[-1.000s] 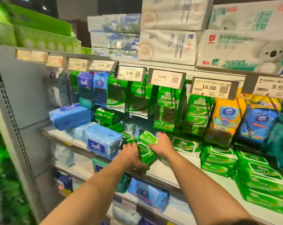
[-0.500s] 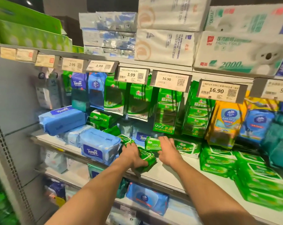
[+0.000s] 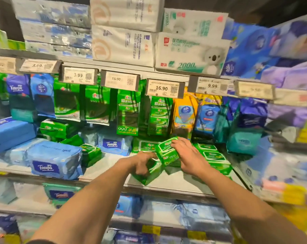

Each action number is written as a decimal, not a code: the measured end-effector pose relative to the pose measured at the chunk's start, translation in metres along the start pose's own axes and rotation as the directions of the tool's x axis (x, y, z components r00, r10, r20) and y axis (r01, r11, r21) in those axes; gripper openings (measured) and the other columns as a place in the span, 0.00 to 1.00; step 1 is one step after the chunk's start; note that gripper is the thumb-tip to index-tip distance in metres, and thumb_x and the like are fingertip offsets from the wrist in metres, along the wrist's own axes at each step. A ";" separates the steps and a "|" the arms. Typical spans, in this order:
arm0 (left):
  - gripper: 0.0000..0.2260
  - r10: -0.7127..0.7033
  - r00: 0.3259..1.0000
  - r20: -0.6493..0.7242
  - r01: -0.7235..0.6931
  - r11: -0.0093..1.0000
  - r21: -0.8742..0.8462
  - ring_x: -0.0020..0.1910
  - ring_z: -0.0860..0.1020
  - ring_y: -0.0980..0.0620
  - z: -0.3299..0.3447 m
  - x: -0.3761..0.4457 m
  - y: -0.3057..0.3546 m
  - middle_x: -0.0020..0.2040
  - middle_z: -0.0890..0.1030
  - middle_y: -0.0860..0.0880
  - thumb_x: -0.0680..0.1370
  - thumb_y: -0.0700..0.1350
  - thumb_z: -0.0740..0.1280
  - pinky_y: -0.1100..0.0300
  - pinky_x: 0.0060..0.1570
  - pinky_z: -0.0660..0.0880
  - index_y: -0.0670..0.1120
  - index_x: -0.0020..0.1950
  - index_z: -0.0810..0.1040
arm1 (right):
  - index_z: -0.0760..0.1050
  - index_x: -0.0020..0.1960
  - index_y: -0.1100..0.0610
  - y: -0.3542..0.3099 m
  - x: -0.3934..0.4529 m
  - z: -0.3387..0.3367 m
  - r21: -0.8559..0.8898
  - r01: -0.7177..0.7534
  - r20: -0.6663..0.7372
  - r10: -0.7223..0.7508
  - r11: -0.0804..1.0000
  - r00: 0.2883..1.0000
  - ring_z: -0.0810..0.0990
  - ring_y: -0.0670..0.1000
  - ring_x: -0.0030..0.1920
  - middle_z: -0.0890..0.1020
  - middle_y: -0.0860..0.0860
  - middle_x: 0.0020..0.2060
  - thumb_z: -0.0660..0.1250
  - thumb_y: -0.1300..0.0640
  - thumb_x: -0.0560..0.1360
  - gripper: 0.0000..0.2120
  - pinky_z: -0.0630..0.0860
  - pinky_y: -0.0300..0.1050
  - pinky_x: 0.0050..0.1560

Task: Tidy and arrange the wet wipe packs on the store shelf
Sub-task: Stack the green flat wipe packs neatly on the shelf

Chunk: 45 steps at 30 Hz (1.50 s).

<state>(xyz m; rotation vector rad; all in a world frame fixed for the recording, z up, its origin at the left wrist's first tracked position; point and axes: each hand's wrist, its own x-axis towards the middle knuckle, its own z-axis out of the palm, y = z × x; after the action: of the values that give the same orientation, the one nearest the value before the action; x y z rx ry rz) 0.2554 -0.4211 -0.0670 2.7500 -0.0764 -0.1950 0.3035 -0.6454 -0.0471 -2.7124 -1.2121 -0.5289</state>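
Left hand (image 3: 142, 162) clamped on lower green wipe pack (image 3: 150, 175); right hand (image 3: 186, 155) gripped upper green pack (image 3: 166, 152). Advised: square both against green stack (image 3: 213, 157), labels forward.

both arms outstretched; left hand (image 3: 142, 163) and right hand (image 3: 188, 156) gripping (fingers curled).

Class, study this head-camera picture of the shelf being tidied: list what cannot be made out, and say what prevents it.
- Head view, far right: the purple and yellow goods are smeared by motion blur.
- The price tag right of 9.99 is too blurred to read.
- The lower green pack is mostly covered by the left hand.
- The right hand hides the right side of the upper green pack.
- The bottom shelf's goods are cut off by the frame edge.
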 end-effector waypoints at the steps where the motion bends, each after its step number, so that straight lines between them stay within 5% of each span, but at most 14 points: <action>1: 0.36 -0.040 0.999 -0.016 0.040 0.999 0.023 0.70 0.69 0.43 0.003 0.005 0.009 0.72 0.69 0.43 0.70 0.46 0.74 0.57 0.68 0.67 0.47 0.75 0.64 | 0.65 0.73 0.57 0.007 -0.009 -0.006 -0.003 -0.034 -0.011 0.034 0.999 0.999 0.55 0.55 0.78 0.65 0.51 0.74 0.64 0.71 0.69 0.33 0.64 0.57 0.73; 3: 0.44 -0.179 0.983 -0.041 0.183 0.972 0.144 0.73 0.62 0.37 0.009 0.013 0.022 0.75 0.63 0.40 0.67 0.60 0.75 0.48 0.71 0.63 0.43 0.76 0.60 | 0.64 0.74 0.58 0.019 -0.024 -0.014 -0.005 -0.090 -0.037 0.090 0.996 0.995 0.55 0.55 0.77 0.65 0.51 0.74 0.64 0.72 0.70 0.34 0.61 0.54 0.75; 5: 0.40 -0.262 0.963 -0.061 0.269 0.925 0.269 0.68 0.69 0.38 0.011 0.015 0.028 0.69 0.70 0.40 0.65 0.65 0.74 0.47 0.67 0.70 0.45 0.70 0.70 | 0.65 0.73 0.58 0.029 -0.035 -0.019 -0.007 -0.109 -0.068 0.108 0.994 0.992 0.57 0.56 0.77 0.66 0.52 0.74 0.65 0.72 0.69 0.34 0.63 0.55 0.74; 7: 0.26 -0.244 0.968 -0.061 0.251 0.936 0.245 0.54 0.79 0.44 0.011 0.016 0.027 0.55 0.80 0.44 0.66 0.59 0.74 0.55 0.52 0.78 0.45 0.57 0.80 | 0.68 0.71 0.58 0.038 -0.044 -0.022 -0.008 -0.086 -0.095 0.085 0.996 0.992 0.60 0.57 0.75 0.69 0.53 0.72 0.66 0.72 0.67 0.33 0.67 0.59 0.71; 9: 0.20 -0.206 0.976 -0.067 0.216 0.956 0.197 0.43 0.78 0.48 0.011 0.015 0.031 0.45 0.79 0.47 0.64 0.53 0.75 0.59 0.40 0.76 0.45 0.51 0.80 | 0.69 0.70 0.59 0.047 -0.050 -0.026 -0.003 -0.074 -0.111 0.073 0.997 0.991 0.62 0.58 0.75 0.70 0.53 0.71 0.67 0.71 0.67 0.32 0.69 0.60 0.69; 17: 0.26 0.158 0.986 -0.060 -0.156 0.987 0.045 0.47 0.76 0.51 0.033 0.038 0.087 0.48 0.76 0.50 0.63 0.45 0.79 0.56 0.48 0.78 0.42 0.58 0.75 | 0.69 0.70 0.59 0.063 -0.055 -0.037 0.100 -0.129 -0.210 0.148 0.987 0.967 0.61 0.56 0.75 0.70 0.51 0.71 0.67 0.72 0.68 0.31 0.68 0.59 0.69; 22: 0.12 0.181 0.976 -0.121 -0.172 0.981 0.087 0.44 0.77 0.50 0.057 0.066 0.109 0.43 0.77 0.50 0.63 0.44 0.76 0.61 0.38 0.73 0.49 0.41 0.76 | 0.68 0.70 0.58 0.073 -0.066 -0.038 0.111 -0.143 -0.203 0.163 0.983 0.965 0.60 0.55 0.75 0.70 0.51 0.71 0.68 0.71 0.68 0.32 0.68 0.60 0.70; 26: 0.27 0.138 0.972 -0.193 -0.104 0.979 0.177 0.59 0.70 0.46 0.059 0.074 0.102 0.57 0.73 0.48 0.62 0.54 0.78 0.54 0.57 0.74 0.48 0.57 0.77 | 0.68 0.71 0.57 0.074 -0.070 -0.034 0.092 -0.174 -0.153 0.186 0.981 0.971 0.60 0.55 0.75 0.69 0.51 0.71 0.67 0.70 0.69 0.31 0.67 0.58 0.70; 34: 0.40 -0.038 0.987 -0.159 0.056 0.992 0.110 0.53 0.73 0.48 0.033 0.051 0.039 0.56 0.75 0.47 0.57 0.69 0.77 0.58 0.50 0.72 0.46 0.59 0.75 | 0.63 0.74 0.55 0.035 -0.050 -0.001 0.047 -0.221 -0.072 0.224 0.974 0.972 0.58 0.54 0.76 0.65 0.49 0.74 0.65 0.65 0.73 0.31 0.59 0.55 0.73; 39: 0.32 -0.181 0.953 -0.244 0.222 0.963 0.153 0.59 0.72 0.44 0.006 0.026 -0.020 0.61 0.74 0.43 0.65 0.58 0.78 0.53 0.56 0.73 0.43 0.62 0.73 | 0.65 0.72 0.57 0.012 -0.043 0.036 -0.054 -0.211 0.026 0.212 0.976 0.977 0.64 0.58 0.73 0.69 0.52 0.71 0.66 0.64 0.70 0.31 0.63 0.58 0.68; 45: 0.36 -0.340 0.867 -0.364 0.429 0.881 0.199 0.68 0.66 0.39 -0.016 -0.010 -0.076 0.68 0.68 0.39 0.70 0.58 0.73 0.47 0.65 0.69 0.40 0.70 0.65 | 0.70 0.64 0.56 0.021 -0.035 0.041 -0.149 -0.290 0.023 0.297 0.945 0.955 0.70 0.58 0.66 0.73 0.53 0.65 0.69 0.62 0.66 0.26 0.70 0.54 0.63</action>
<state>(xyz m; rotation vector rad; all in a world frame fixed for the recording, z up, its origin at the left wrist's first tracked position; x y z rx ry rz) 0.2493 -0.3443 -0.0801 3.0042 0.5894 0.1738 0.3084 -0.6741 -0.0971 -2.9673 -0.7806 -0.5355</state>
